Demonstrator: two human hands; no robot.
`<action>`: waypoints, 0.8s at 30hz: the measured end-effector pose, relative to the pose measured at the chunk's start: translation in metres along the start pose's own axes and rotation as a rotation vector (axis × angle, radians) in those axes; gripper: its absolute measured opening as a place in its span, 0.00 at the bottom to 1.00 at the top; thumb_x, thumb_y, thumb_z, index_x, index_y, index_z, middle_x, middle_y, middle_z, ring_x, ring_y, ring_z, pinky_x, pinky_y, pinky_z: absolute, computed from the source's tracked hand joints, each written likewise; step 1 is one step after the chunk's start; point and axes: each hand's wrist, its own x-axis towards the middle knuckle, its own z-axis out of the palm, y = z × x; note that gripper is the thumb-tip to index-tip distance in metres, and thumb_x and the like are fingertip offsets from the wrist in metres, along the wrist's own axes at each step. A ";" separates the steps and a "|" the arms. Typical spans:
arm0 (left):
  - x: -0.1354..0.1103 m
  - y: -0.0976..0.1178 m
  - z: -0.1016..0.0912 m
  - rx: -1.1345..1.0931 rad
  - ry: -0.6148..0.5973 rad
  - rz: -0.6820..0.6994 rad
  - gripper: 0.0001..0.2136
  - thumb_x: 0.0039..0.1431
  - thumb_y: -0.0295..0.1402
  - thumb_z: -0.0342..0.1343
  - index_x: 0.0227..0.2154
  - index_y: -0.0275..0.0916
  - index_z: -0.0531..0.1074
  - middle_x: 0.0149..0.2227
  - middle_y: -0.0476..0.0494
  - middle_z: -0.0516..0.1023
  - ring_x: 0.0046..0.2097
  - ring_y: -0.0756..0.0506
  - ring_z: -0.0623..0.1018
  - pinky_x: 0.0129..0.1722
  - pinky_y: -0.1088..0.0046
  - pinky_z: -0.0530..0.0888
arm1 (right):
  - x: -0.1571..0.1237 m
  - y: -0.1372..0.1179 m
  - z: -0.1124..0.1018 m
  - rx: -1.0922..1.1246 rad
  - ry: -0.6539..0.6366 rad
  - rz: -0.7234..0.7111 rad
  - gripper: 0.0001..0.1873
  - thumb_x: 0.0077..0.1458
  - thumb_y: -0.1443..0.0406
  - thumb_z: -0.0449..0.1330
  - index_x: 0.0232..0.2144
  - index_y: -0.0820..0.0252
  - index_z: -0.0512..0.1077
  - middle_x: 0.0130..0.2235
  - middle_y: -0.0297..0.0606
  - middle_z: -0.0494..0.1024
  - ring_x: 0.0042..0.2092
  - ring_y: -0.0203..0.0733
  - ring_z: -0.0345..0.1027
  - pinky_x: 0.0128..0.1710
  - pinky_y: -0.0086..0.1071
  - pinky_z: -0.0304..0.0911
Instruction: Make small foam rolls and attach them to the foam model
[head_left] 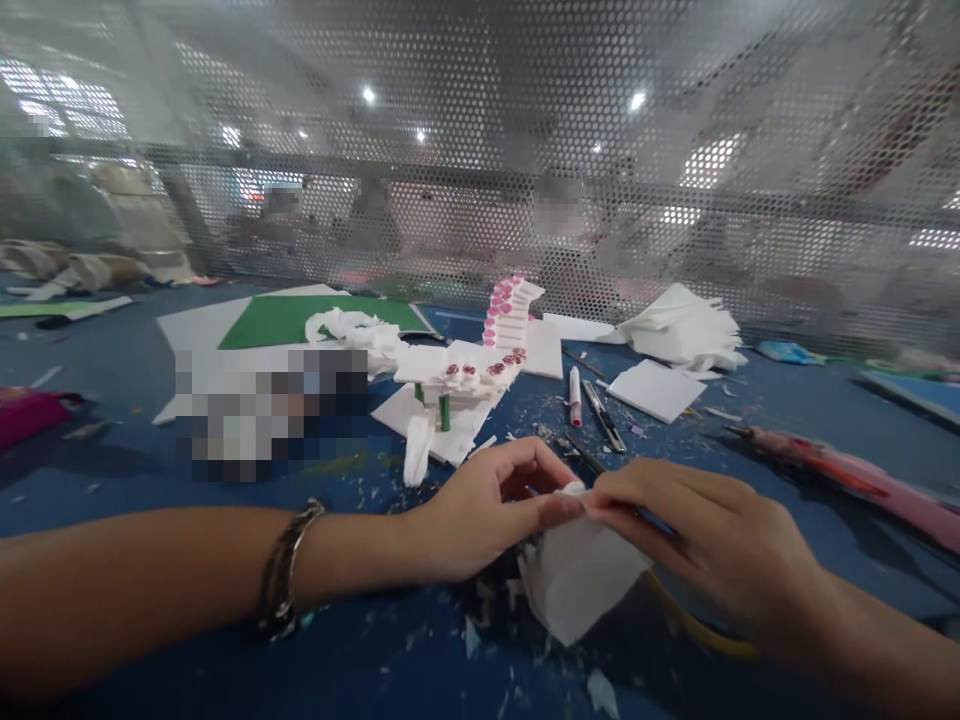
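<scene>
My left hand [502, 505] comes in from the left, a dark bracelet on its wrist. Its thumb and fingers are closed on a thin white piece of paper [581, 580], which looks soft like tissue. Meeting it fingertip to fingertip, my right hand [694, 525] pinches the same paper at its top edge. The sheet hangs down below both hands, just over the table. Beyond my left hand stands a white layered model [465, 365] with a raised neck-like part, pink and dark red round spots and green legs.
A red-capped marker [575, 397] and a box cutter [604, 415] lie ahead. Right of them are white sheets [656, 390], a tissue stack [682, 328] and a long pink-red tool [847, 470]. Green board [300, 318] lies behind left. Paper scraps litter the blue table; perforated metal [480, 130] rises behind.
</scene>
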 end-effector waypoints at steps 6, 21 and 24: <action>-0.001 0.003 0.002 -0.041 -0.002 -0.023 0.09 0.47 0.35 0.54 0.27 0.36 0.62 0.26 0.51 0.64 0.28 0.53 0.64 0.29 0.75 0.60 | 0.009 -0.005 -0.003 0.178 0.002 0.174 0.04 0.52 0.66 0.54 0.27 0.59 0.68 0.23 0.31 0.73 0.23 0.29 0.65 0.23 0.20 0.60; 0.002 0.002 0.001 -0.204 -0.023 -0.042 0.12 0.43 0.37 0.60 0.24 0.35 0.64 0.24 0.52 0.68 0.27 0.54 0.66 0.29 0.78 0.61 | 0.010 -0.011 0.000 0.384 -0.020 0.365 0.05 0.50 0.68 0.53 0.29 0.58 0.69 0.24 0.31 0.73 0.25 0.29 0.64 0.24 0.21 0.60; 0.002 0.004 0.001 -0.216 -0.020 -0.061 0.11 0.43 0.35 0.60 0.24 0.35 0.65 0.23 0.53 0.67 0.26 0.55 0.65 0.28 0.79 0.60 | 0.011 -0.008 -0.002 0.432 -0.009 0.317 0.05 0.49 0.69 0.54 0.23 0.59 0.67 0.23 0.31 0.72 0.24 0.28 0.64 0.24 0.20 0.60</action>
